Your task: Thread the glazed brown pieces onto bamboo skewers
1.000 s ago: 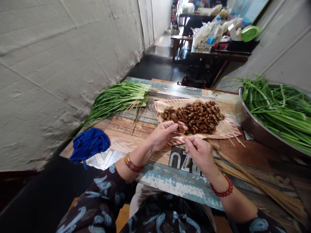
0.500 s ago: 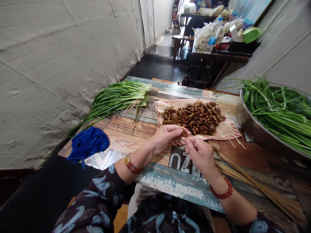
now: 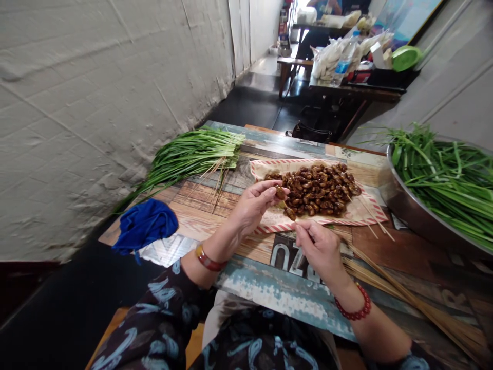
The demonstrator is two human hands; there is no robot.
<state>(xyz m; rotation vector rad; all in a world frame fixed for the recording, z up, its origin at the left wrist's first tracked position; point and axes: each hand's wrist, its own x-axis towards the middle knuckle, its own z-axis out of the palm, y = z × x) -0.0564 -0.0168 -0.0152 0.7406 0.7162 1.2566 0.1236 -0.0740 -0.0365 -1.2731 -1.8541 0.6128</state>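
Glossy brown glazed morsels (image 3: 316, 190) lie heaped on a sheet of white paper with a red-striped border (image 3: 370, 217), near the middle of a weathered, painted wood-plank tabletop (image 3: 250, 257). Above the near edge of the paper, the person's left hand (image 3: 252, 208) pinches one morsel (image 3: 281, 192) between thumb and fingertips. The right hand (image 3: 319, 249) pinches the end of a thin bamboo skewer (image 3: 287, 205), which carries another morsel (image 3: 290, 214) and points toward the left hand. A smooth amber-and-red bangle (image 3: 207, 259) circles the left wrist, and a red bead bracelet (image 3: 356, 306) circles the right.

A bundle of long bamboo skewers (image 3: 404, 288) lies at the near right of the tabletop. At the far right, a wide steel basin (image 3: 408, 208) holds long green chives (image 3: 442, 180). A trimmed bunch of green chives (image 3: 192, 156) lies at the far left, with a few skewers resting across it, and a crumpled royal-blue cloth (image 3: 144, 226) sits near the left edge.
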